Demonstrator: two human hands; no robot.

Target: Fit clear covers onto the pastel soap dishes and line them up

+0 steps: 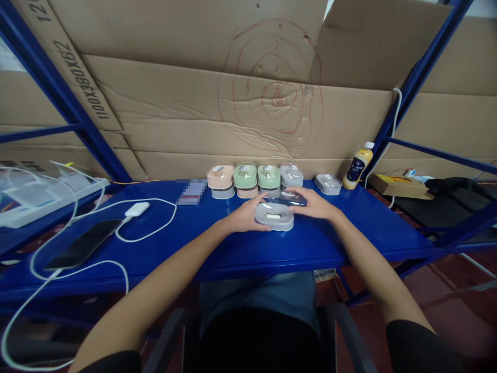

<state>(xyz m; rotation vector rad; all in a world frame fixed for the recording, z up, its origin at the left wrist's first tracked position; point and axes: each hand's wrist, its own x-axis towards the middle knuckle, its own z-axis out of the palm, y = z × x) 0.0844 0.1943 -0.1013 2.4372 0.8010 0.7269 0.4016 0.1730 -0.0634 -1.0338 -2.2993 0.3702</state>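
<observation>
A grey, rounded box (274,224) with a pale handle-like strip on its top rests on the blue table in front of me. My left hand (245,213) is closed around its left side, thumb low at the front and fingers behind. Just above the box, my right hand (315,204) grips a dark, see-through cover (286,199) by its right end. The cover sits over the box's back part; whether the two touch I cannot tell. Left fingertips come close to the cover's left end.
Behind stand stacked boxes in peach (220,178), green (245,177) and grey (292,176). One more grey box (328,184) and a yellow drink bottle (357,167) are at right. A phone (85,243), a charger (137,209) and white cables lie left. Cardboard (174,114) backs the table.
</observation>
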